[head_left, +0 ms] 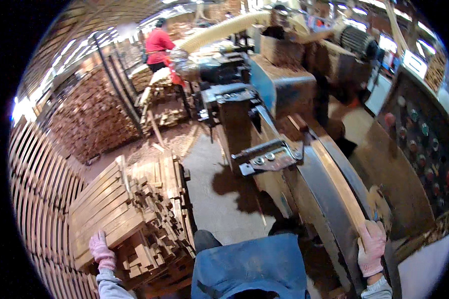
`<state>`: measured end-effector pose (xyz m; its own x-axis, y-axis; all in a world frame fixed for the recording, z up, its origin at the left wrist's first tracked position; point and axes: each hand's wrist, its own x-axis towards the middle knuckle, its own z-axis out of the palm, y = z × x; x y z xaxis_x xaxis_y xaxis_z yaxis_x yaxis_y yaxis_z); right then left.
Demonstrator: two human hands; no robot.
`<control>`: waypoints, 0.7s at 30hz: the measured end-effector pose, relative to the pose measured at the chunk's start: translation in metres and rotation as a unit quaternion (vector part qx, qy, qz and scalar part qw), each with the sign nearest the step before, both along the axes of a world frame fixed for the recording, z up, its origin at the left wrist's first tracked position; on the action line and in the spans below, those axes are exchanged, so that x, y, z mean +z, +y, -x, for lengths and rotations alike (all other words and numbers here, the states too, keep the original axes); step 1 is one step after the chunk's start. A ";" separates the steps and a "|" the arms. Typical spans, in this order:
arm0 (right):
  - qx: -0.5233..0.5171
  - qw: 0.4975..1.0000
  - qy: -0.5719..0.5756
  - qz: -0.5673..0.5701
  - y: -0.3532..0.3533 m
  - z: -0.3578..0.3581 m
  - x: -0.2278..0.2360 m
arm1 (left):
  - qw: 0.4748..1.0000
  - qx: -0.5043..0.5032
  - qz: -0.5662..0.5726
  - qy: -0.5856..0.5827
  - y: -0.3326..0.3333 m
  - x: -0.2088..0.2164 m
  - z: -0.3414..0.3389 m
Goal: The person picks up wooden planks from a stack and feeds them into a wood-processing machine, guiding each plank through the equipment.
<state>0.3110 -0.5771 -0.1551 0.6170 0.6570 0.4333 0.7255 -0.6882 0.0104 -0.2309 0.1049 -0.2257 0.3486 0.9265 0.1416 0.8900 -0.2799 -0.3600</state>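
My right hand (372, 247), in a pink knitted glove, is closed on the near end of a long wooden strip (340, 183). The strip lies lengthwise on the dark metal bed (317, 192) of a woodworking machine and points away from me. A short wood piece (298, 122) lies beyond its far end. On the left, my left hand (102, 250), gloved alike, rests with extended fingers on the near edge of a pile of wooden boards (107, 207). The undersides of both hands are hidden.
Beside the boards is a heap of loose wood strips (162, 224). A metal bracket (269, 157) sticks out from the machine. Push buttons dot a dark control panel (419, 134) at right. Slatted wood stacks (45, 199) rise far left; a person in red (158, 45) stands at the back.
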 end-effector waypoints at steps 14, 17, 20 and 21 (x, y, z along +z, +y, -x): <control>0.216 0.952 0.164 -0.141 0.201 -0.085 -0.007 | 0.880 -0.468 0.053 -0.058 -0.147 0.106 -0.310; 0.273 0.947 0.127 -0.114 0.200 -0.007 0.000 | 0.800 -0.584 0.117 -0.069 -0.197 0.117 -0.401; 0.132 0.945 0.273 -0.123 0.179 0.037 0.005 | 0.741 -0.667 0.077 -0.009 -0.263 0.122 -0.473; 0.097 0.943 0.289 -0.130 0.162 0.045 0.011 | 0.685 -0.722 -0.051 -0.081 -0.275 0.120 -0.482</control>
<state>0.2663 -0.4156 -0.1445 0.6792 0.6991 0.2236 0.6703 -0.4667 -0.5770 0.2512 -0.1701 -0.1053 0.8631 -0.3861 0.3255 -0.2583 -0.8914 -0.3723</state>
